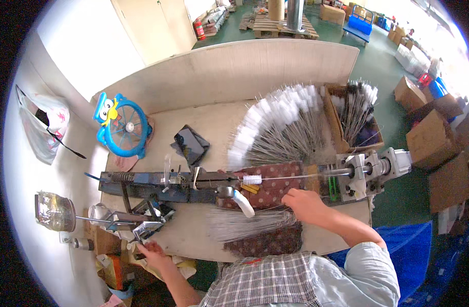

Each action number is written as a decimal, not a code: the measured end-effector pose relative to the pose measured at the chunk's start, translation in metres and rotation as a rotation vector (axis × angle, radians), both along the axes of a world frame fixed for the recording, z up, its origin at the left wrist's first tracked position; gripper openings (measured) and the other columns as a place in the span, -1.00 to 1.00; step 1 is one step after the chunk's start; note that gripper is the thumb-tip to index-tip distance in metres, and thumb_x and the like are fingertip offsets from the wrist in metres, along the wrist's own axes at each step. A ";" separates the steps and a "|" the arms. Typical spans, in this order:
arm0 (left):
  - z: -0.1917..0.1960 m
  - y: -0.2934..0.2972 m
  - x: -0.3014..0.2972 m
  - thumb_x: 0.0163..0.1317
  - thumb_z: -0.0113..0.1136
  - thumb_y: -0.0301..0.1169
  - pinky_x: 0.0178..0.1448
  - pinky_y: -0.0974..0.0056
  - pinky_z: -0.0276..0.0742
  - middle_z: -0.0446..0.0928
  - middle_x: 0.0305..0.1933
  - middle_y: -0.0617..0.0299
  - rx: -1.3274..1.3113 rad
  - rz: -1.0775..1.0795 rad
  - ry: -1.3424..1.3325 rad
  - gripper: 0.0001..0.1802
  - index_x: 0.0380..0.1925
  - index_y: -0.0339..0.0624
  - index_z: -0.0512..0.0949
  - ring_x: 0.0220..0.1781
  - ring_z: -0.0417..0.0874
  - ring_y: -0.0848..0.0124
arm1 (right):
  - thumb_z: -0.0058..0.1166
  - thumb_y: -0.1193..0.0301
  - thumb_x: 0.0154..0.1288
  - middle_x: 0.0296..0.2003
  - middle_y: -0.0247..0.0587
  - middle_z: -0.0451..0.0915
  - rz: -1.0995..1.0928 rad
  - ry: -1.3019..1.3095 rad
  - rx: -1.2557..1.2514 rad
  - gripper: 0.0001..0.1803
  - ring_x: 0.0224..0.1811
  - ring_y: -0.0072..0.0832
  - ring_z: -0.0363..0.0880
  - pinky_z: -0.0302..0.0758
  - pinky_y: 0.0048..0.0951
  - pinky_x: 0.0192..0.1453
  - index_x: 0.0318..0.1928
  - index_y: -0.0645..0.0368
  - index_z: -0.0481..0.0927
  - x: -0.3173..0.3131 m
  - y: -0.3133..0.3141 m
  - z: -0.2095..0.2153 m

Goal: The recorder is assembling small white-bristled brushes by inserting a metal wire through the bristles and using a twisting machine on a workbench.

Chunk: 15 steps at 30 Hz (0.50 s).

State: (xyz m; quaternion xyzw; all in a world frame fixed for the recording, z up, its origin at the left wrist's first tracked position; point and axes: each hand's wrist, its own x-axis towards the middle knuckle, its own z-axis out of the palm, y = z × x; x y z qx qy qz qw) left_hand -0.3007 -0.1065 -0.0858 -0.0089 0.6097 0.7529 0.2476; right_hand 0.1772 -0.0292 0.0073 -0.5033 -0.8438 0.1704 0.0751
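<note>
My right hand rests on the near pile of bare twisted wires, fingers curled on them, just below a long blue metal machine. A wire with a white brush tip is stretched along the machine toward the grey motor head. My left hand is low at the table's left edge, touching a metal lever part; whether it grips it I cannot tell. A fan of finished white-tipped brushes lies behind the machine.
A cardboard box of more brushes stands at the back right. A blue toy-like fan and a dark phone lie at the back left. A glass jar sits left. Cardboard boxes stand on the floor right.
</note>
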 end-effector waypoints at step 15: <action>0.067 0.092 0.279 0.25 0.04 -0.29 -0.16 0.19 0.51 0.54 -0.38 0.19 -0.124 -1.051 -0.315 -0.79 -0.23 -0.19 0.42 -0.31 0.57 0.32 | 0.04 0.55 -0.02 -0.31 -0.10 0.46 0.052 -0.028 -0.067 -0.73 -0.24 -0.13 0.55 0.54 -0.18 -0.27 -0.22 0.17 0.42 0.013 0.001 -0.007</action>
